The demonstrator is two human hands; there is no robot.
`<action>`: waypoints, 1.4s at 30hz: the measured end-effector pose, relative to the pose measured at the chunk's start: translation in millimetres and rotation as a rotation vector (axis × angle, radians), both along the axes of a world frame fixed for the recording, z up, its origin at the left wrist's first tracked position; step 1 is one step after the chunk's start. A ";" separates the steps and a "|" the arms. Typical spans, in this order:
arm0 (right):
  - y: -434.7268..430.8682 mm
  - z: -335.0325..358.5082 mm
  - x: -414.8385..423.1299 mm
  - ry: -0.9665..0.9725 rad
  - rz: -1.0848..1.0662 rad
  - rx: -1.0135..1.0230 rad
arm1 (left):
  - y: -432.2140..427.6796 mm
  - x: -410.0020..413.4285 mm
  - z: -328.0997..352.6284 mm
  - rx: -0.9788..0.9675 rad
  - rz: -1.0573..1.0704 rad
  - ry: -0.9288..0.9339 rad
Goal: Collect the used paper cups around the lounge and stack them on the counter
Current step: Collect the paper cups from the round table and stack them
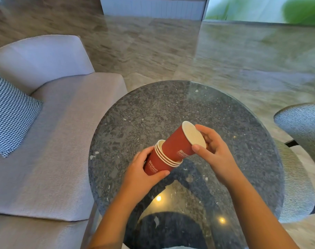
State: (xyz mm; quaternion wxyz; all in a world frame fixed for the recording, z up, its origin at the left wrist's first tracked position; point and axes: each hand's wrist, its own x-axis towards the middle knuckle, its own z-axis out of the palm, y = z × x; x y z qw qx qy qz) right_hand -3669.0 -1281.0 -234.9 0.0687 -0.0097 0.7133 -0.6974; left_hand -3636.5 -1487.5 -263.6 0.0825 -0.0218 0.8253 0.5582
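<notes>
The step in hand is nesting: the person stands over a round table of dark speckled polished stone (153, 114) and is feeding one more cup into those already gathered. The left hand (144, 169) curls round the lower body of a stack of red paper cups with white rims (158, 162), thumb underneath and fingers wrapped over the far side, holding it tilted above the tabletop and not resting on it. Three white rims show at its mouth. The right hand (214, 150) pinches the wide end of a single red paper cup with white lettering (178, 141), thumb on the near edge of the rim and the other fingers behind it, so that the narrow base is already inside the top cup of the stack while most of the body stands out, its pale mouth facing up and to the right. It looks only partly seated and a little skewed to the stack's axis. The next move probably calls for lining the two up and pushing the cup home with a light press (paper walls buckle easily), then carrying the whole stack to the counter, which cannot be made out with any certainty here. A pale grey fabric sofa (54, 132) with a black-and-white houndstooth cushion (9, 114) sits just left of the table, and a grey woven chair (304, 126) stands at the right.
</notes>
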 end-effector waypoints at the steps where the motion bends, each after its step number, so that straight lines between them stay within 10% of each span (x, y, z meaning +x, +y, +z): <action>1: -0.7 -0.6 -0.7 -0.011 0.017 0.000 | -0.1 -0.9 0.2 0.007 -0.001 0.002; 42: -28.7 -19.1 2.3 -0.147 0.225 0.092 | -6.2 -2.1 0.4 0.091 0.025 0.018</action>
